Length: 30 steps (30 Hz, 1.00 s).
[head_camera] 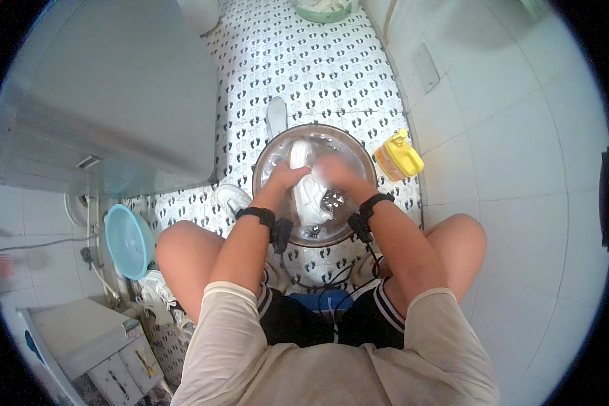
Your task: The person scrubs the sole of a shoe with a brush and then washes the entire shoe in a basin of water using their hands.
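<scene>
A white shoe lies lengthwise in a round brown-rimmed basin of water with suds. My left hand grips the shoe's edge near its middle, thumb across it. My right hand is over the shoe's right side, blurred; whether its fingers hold something cannot be made out. Both wrists wear black straps with small devices and cables. Beside the basin, to the left, sits another white shoe, and an insole lies just beyond the rim.
A yellow detergent jug stands right of the basin, near the tiled wall. A large grey appliance fills the upper left. A light-blue basin leans at the left, and a green basin holding cloth sits at the far end.
</scene>
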Tool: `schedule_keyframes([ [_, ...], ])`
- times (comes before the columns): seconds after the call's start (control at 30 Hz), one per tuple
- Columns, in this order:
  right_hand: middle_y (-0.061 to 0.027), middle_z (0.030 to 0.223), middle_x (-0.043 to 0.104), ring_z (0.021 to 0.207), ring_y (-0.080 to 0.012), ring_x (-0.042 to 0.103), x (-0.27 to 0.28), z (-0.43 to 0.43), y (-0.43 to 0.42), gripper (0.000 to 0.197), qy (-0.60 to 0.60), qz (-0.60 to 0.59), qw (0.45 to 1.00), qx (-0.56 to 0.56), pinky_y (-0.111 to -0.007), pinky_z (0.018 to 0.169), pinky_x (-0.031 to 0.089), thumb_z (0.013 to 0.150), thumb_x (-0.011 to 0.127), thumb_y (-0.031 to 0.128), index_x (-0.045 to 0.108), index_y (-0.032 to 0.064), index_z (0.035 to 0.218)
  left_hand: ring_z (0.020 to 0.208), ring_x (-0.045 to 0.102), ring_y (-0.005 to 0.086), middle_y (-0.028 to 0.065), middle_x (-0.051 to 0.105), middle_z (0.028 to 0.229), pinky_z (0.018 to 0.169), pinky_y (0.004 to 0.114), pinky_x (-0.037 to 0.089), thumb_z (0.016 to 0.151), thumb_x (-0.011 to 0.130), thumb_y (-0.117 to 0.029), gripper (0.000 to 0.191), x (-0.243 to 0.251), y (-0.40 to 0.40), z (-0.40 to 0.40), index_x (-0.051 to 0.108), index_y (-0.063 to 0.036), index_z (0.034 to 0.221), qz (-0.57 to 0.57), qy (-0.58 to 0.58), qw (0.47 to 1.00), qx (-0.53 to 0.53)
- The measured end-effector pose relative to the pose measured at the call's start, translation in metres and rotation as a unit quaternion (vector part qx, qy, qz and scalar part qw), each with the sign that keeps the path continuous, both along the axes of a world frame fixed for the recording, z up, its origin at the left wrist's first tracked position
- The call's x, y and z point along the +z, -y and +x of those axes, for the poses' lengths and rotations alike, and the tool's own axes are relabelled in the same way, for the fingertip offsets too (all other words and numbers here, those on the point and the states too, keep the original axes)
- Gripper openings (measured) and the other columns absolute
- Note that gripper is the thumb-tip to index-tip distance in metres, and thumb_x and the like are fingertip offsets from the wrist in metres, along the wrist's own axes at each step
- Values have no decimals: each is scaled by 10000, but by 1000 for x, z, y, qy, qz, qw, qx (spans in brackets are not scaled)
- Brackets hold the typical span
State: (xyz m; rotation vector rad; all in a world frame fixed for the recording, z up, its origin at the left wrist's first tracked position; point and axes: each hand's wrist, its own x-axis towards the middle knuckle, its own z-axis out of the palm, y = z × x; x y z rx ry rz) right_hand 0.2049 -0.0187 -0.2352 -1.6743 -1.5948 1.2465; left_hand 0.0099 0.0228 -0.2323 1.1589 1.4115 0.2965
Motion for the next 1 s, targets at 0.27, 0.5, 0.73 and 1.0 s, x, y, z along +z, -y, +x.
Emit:
schedule_keyframes([
  [0.27, -224, 991, 665, 911, -358, 646, 45, -9, 4, 298, 100, -87, 989, 68, -419, 788, 506, 729, 635, 171, 682, 8, 973, 987, 633, 253, 143, 643, 1114, 841, 353, 500, 745, 766, -348, 645, 30, 12, 4, 555, -1, 1247, -47, 143, 986, 69],
  [0.5, -240, 992, 661, 945, -368, 641, 32, -13, -11, 257, 269, -14, 949, 164, -423, 814, 504, 748, 550, 56, 674, -14, 961, 1078, 578, 227, 144, 547, 1264, 830, 372, 504, 830, 664, -410, 717, 46, 17, 7, 377, -94, 1406, -87, 156, 982, 53],
  [0.73, -191, 828, 626, 781, -370, 591, 17, -4, -5, 190, 63, 51, 993, 82, -481, 739, 453, 722, 518, 54, 674, 56, 829, 1146, 541, 240, 124, 503, 1321, 934, 374, 464, 865, 652, -305, 670, 65, 15, 14, 344, -92, 1420, -136, 266, 951, 77],
  [1.0, -171, 847, 628, 832, -359, 588, -12, -2, -8, 127, 189, 170, 959, 125, -476, 741, 451, 705, 591, 111, 635, 41, 802, 1276, 440, 255, 149, 414, 1417, 998, 390, 417, 855, 655, -372, 818, 64, 10, 13, 206, -148, 1501, -133, 258, 957, 25],
])
